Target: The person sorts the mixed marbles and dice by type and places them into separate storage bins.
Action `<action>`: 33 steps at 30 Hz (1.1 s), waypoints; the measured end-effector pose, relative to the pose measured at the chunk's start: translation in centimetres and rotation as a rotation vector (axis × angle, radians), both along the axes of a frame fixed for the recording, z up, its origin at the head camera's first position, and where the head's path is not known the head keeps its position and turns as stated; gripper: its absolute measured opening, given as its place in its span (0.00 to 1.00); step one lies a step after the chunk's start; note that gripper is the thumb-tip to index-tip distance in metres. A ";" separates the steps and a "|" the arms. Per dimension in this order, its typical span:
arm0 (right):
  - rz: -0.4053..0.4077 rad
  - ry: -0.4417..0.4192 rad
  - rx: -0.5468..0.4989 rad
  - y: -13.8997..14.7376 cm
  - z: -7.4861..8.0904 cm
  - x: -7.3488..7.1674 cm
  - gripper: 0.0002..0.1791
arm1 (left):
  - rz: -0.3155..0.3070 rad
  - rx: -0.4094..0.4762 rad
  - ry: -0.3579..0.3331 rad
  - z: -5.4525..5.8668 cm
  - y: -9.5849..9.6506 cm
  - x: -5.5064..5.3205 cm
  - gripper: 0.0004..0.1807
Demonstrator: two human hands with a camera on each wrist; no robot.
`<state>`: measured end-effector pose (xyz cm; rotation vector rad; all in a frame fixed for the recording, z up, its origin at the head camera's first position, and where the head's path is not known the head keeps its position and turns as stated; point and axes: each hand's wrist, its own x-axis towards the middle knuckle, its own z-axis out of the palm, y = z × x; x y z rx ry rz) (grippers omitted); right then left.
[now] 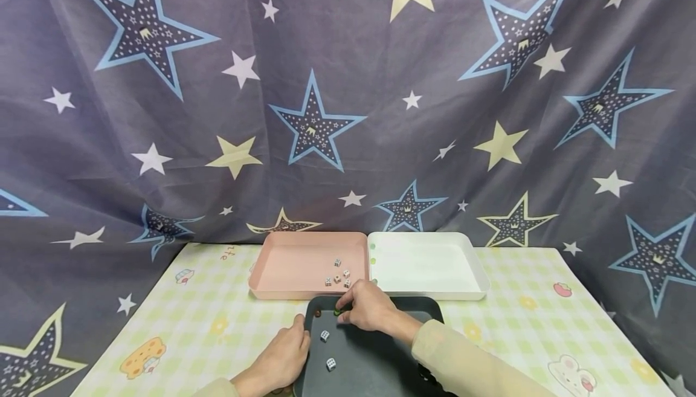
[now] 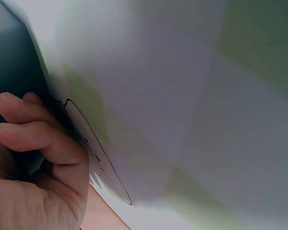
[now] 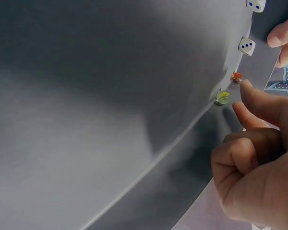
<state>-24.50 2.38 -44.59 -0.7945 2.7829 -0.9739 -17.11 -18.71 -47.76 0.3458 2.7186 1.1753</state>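
Note:
A dark grey tray (image 1: pixel 364 364) lies in front of me. My left hand (image 1: pixel 280 355) grips its left rim; in the left wrist view the fingers (image 2: pixel 26 129) bend against the tray's outer side. Over the far left corner, my right hand (image 1: pixel 370 307) reaches down with thumb and index finger apart, the other fingers curled in. Just short of these fingertips sits a clear green-yellow marble (image 3: pixel 222 97) at the foot of the tray wall. Beside it is an orange-red marble (image 3: pixel 237 77). Two white dice, one farther (image 1: pixel 324 336) and one nearer (image 1: pixel 331 364), rest along the left side.
Behind the tray stand a pink tray (image 1: pixel 304 255) holding several dice (image 1: pixel 337 279) and, against its right side, a white tray (image 1: pixel 429 264) with green marbles (image 1: pixel 373 261) by its left wall. Dark small things (image 1: pixel 426 376) show beside the right sleeve. A checked cloth (image 1: pixel 522 330) covers the table.

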 end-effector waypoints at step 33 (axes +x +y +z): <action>0.022 0.045 0.143 0.1 -0.1 -0.1 0.08 | 0.016 -0.004 -0.010 0.0 0.2 0.2 0.12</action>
